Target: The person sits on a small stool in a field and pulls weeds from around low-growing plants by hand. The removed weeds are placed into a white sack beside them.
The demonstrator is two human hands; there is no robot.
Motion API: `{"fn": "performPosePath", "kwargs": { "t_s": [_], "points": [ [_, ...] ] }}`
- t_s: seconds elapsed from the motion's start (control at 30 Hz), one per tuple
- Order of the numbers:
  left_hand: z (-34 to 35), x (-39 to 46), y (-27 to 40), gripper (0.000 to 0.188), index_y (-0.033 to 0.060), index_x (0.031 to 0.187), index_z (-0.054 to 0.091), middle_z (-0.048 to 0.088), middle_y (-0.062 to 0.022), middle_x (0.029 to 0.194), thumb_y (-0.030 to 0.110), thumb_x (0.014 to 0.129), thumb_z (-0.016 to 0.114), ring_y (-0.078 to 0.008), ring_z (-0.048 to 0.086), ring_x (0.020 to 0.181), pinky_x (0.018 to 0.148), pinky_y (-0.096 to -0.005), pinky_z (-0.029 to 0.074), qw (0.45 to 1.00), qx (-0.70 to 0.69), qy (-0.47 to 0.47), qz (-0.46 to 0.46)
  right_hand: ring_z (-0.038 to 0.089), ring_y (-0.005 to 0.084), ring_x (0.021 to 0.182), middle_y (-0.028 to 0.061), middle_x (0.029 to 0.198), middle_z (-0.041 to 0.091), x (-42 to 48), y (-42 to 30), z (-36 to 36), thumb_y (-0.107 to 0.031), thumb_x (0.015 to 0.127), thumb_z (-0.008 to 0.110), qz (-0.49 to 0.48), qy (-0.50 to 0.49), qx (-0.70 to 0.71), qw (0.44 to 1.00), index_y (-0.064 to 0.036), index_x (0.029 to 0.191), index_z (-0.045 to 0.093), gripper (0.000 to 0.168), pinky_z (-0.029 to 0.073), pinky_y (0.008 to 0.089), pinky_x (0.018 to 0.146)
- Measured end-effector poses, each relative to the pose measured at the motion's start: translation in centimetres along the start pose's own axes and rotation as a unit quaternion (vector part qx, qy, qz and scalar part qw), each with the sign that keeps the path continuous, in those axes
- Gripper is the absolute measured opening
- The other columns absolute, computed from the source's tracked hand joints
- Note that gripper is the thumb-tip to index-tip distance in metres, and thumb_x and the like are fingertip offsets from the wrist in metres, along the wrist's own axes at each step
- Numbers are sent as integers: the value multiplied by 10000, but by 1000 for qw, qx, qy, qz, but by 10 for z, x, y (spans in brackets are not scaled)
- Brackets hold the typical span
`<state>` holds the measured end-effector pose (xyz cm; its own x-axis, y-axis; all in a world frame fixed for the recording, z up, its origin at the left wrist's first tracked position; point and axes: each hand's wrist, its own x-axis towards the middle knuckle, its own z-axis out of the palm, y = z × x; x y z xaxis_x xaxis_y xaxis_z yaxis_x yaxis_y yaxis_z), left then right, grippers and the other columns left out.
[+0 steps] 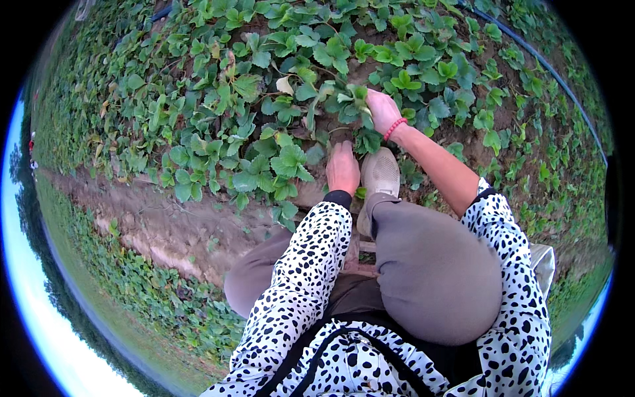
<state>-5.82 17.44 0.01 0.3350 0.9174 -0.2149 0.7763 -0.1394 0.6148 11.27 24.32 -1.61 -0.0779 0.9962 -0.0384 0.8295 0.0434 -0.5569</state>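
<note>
Strawberry plants (pixel 290 161) with green, toothed leaves cover the soil bed before me. My right hand (pixel 383 110), with a red beaded bracelet at the wrist, is closed around a small bunch of strawberry leaves and stems (pixel 358 99). Lower and to its left, my left hand (pixel 343 167) reaches down to the soil among the plants, just left of my beige shoe (pixel 382 171). Its fingertips point away from me, and whether they pinch anything cannot be made out. A pale, dry leaf (pixel 285 85) stands out among the green ones, up and left of my hands.
A blue hose or pipe (pixel 540 57) curves across the bed at the upper right. Bare soil forms a furrow (pixel 168 223) at the left, with another plant row (pixel 173 302) beyond it. Beside my right arm is a whitish bag or sheet (pixel 542 263).
</note>
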Motion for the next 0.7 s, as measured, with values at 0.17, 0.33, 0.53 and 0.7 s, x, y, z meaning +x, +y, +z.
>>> {"fn": "performPosePath", "kwargs": {
  "t_s": [0.17,0.33,0.53,0.7],
  "points": [
    [2,0,-3,207,-37,928,512,524,-252,921,27,732,494,-435,507,844,728,-481,410,998,-56,6,-31,561,316,954,159,977,585,4,-15,-2,22,698,501,-42,-112,39,992,-51,990,561,307,459,392,806],
    [9,-4,-11,195,-43,912,532,530,-260,910,44,741,500,-437,508,847,731,-477,414,998,-42,24,-30,589,296,912,156,955,596,4,-49,25,-141,804,499,-57,-183,-100,976,-62,983,574,210,476,384,770],
    [7,-7,-9,198,-23,935,512,514,-227,942,15,741,497,-415,515,853,717,-485,422,998,-42,18,-33,597,337,853,196,883,612,8,-25,24,-101,742,553,-33,-170,-34,984,-39,885,599,162,480,413,738],
    [9,1,-11,262,13,979,518,531,-207,944,-3,718,537,-397,518,860,734,-439,424,997,-73,23,-11,611,240,673,125,838,634,-14,24,37,-25,771,563,327,79,487,806,-30,978,579,208,501,337,514]
  ]
}}
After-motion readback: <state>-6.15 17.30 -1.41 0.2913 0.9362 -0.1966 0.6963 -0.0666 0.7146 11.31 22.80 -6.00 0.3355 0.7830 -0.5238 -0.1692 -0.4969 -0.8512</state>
